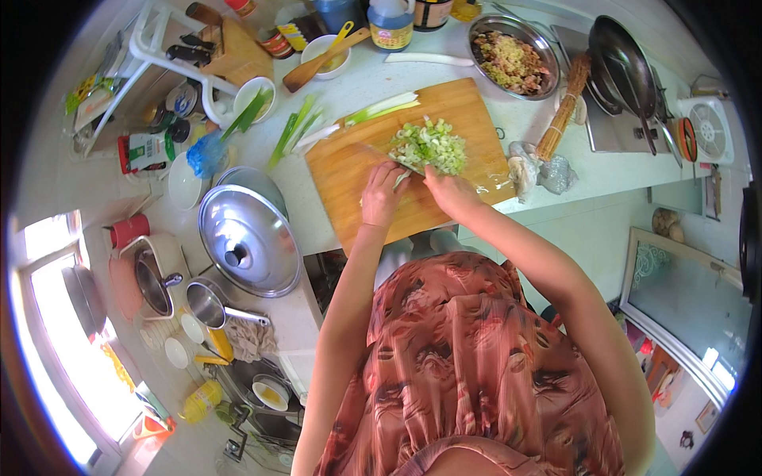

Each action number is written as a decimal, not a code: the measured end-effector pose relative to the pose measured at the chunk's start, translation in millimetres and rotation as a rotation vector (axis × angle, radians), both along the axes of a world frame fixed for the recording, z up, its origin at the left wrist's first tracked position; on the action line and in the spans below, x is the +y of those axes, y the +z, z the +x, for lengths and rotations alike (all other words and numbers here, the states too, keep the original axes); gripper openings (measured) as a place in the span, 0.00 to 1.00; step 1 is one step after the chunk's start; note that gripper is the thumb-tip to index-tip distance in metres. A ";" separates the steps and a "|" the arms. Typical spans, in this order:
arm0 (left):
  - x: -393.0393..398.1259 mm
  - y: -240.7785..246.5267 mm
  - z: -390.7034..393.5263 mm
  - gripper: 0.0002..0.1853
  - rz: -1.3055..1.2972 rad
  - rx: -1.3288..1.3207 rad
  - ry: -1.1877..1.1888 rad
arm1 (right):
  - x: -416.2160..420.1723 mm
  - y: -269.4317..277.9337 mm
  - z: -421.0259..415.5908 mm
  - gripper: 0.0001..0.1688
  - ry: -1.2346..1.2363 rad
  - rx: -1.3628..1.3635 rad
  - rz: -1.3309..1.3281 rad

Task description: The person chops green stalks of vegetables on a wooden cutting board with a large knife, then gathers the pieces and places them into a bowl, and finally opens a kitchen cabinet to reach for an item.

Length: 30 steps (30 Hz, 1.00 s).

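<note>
On a wooden cutting board (pixel 339 196) lies a heap of chopped spring onion (pixel 437 146), pale green and white. My right hand (pixel 449 190) grips a kitchen knife (pixel 374 152) at the heap's near edge; its handle is mostly hidden in the fist, and the thin blade points up and left. My left hand (pixel 382 193) is at the blade with fingers bent, a small pale piece showing by the fingertips. Whether it pinches blade or piece is unclear. Uncut spring onion stalks (pixel 384 109) rest along the board's far edge.
Beyond the board stand a metal bowl of minced filling (pixel 550 77) and a white bowl (pixel 308 55) bearing a wooden spatula (pixel 327 58). A straw brush (pixel 562 116) lies right, near a wok (pixel 619 65) on the stove. Left are a large metal lid (pixel 250 238) and a saucepan (pixel 205 303).
</note>
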<state>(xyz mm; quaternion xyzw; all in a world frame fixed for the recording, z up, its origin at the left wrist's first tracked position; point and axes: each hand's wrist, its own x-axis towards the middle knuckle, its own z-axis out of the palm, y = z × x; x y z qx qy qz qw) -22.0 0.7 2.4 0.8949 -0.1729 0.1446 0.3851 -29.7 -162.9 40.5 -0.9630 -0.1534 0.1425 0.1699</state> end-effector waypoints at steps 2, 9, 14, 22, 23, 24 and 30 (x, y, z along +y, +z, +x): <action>4.5 4.0 -1.4 0.10 0.069 -0.063 -0.001 | -2.2 -0.4 1.7 0.14 -0.054 0.023 0.059; 5.3 -1.6 -6.1 0.10 0.013 -0.011 0.021 | -9.5 0.7 -2.0 0.13 -0.063 0.020 0.066; 4.7 -4.3 -7.8 0.09 0.000 0.007 0.038 | -10.6 45.0 -30.0 0.12 0.067 -0.047 -0.145; 4.2 -2.8 -8.5 0.09 -0.001 -0.009 0.021 | 2.8 14.9 -17.6 0.12 0.057 -0.001 -0.157; 3.8 -3.6 -8.2 0.09 0.004 -0.013 0.014 | 3.0 6.6 -14.0 0.12 0.061 -0.022 -0.135; 4.4 -3.4 -7.1 0.10 0.011 -0.020 0.012 | 4.6 3.6 -10.5 0.12 0.049 -0.013 -0.107; 4.6 -1.6 -1.7 0.10 -0.031 -0.017 -0.004 | -8.9 -2.7 -3.2 0.15 -0.013 0.060 -0.020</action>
